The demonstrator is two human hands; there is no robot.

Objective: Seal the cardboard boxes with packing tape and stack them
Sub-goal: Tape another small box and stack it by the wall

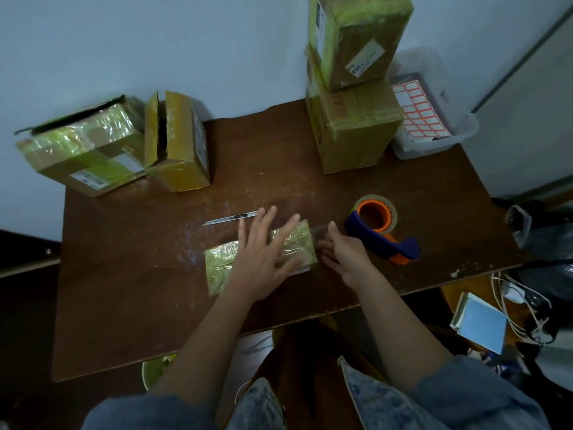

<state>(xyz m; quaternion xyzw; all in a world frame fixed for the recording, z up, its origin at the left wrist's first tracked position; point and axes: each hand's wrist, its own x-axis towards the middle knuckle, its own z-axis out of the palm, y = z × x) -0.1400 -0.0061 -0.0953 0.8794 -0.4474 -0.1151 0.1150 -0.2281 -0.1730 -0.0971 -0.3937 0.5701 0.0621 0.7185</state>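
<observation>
— Where is the box being sealed?
— The small flat box [260,256], glossy with tape, lies near the front edge of the table [130,274], about midway along it.

— And the hands?
— The left hand [263,259] lies flat on top of the box, fingers [286,226] straight and spread, reaching toward its far right corner; it presses rather than grips. The right hand [344,256] is just beside the box's right end, its fingers loosely extended toward that end. A strip of clear tape seems to run there, but whether the fingers pinch it I cannot tell.

— The tape?
— The tape dispenser [381,228], blue with an orange core, rests on the table just right of the right hand.

— Other boxes?
— Two sealed boxes [350,88] stand stacked at the back edge, right of centre. Two more boxes [117,144] sit at the back left corner, one with open flaps.

— Anything else?
— A knife blade [231,218] lies just behind the left fingertips, and a clear tub of labels [431,119] sits at the back right corner.
</observation>
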